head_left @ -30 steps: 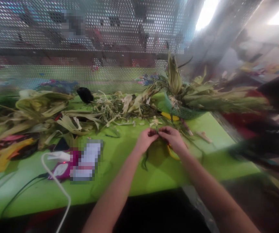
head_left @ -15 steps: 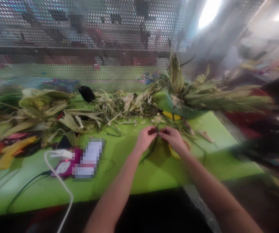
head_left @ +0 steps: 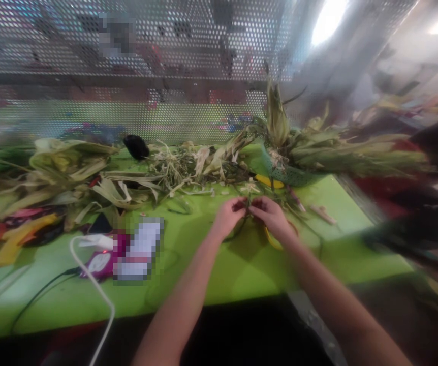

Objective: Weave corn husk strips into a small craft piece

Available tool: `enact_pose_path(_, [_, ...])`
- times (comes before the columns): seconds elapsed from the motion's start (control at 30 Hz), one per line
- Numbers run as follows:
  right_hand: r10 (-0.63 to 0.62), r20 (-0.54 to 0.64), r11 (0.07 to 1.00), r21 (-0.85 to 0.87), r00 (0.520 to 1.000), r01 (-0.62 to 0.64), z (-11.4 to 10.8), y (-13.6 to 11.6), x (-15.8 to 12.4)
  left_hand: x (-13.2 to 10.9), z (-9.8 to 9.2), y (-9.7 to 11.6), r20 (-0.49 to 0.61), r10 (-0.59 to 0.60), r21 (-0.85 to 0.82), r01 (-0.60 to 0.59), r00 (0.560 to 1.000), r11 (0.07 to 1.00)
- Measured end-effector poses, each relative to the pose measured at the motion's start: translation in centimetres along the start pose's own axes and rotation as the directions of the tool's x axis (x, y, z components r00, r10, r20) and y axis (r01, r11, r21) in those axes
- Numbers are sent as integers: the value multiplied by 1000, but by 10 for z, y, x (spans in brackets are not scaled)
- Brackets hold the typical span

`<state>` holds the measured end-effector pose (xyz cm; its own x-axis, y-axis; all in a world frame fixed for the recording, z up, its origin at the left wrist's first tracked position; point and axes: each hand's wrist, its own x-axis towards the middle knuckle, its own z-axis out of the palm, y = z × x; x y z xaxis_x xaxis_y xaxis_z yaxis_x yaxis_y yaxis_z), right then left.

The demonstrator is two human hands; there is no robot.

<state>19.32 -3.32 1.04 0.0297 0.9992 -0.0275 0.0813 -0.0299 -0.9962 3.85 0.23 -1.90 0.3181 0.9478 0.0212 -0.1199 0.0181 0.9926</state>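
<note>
My left hand [head_left: 229, 216] and my right hand [head_left: 270, 212] meet over the green table, fingertips pinched close together. Between them is a thin dark green stem [head_left: 248, 203], partly hidden by the fingers. A small pale piece with several short arms [head_left: 250, 187] shows just above the fingertips; I cannot tell whether it is joined to the stem. One thin dark strand [head_left: 238, 233] curves down below my left hand. Under my right wrist lies a yellow ring-shaped thing [head_left: 273, 238], partly covered, perhaps a scissors handle.
Dried corn husks [head_left: 122, 189] and shreds [head_left: 175, 165] spread along the back. At the right a green basket [head_left: 299, 175] holds more husks. To the left are a phone [head_left: 141, 249], a magenta power strip [head_left: 99, 263], a white cable [head_left: 106, 300] and a yellow glue gun [head_left: 23, 236].
Both hands stay nearly in place, with slight finger movement. The dark strand hanging below them has shifted and curled upward. The pale piece has moved a little to the right.
</note>
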Motion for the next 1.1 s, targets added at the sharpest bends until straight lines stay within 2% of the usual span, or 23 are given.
enact_pose_path(0.13, [-30,-22,995,-95,999,28,-1,-5,-1,-2,-1,4,22,8,50,-9,1000,999])
enact_pose_path(0.37, [27,-22,1000,-11,999,-27,0,-6,-2,-2,-5,8,3,-39,-10,39,999,999])
enact_pose_path(0.53, [20,-48,997,-74,999,-23,0,-7,-3,-2,-2,10,40,-38,-14,39,998,999])
enact_pose_path(0.7, [75,-22,995,-59,997,-76,-4,-4,-2,-2,-4,10,38,-29,-12,29,999,1000])
enact_pose_path(0.93, [21,-31,999,-42,999,-22,-2,-4,-2,-1,-5,10,42,-14,8,14,999,1000])
enact_pose_path(1.1, [37,-47,995,-91,998,-41,-2,-3,-1,-1,-7,9,8,-1,44,1,1000,999])
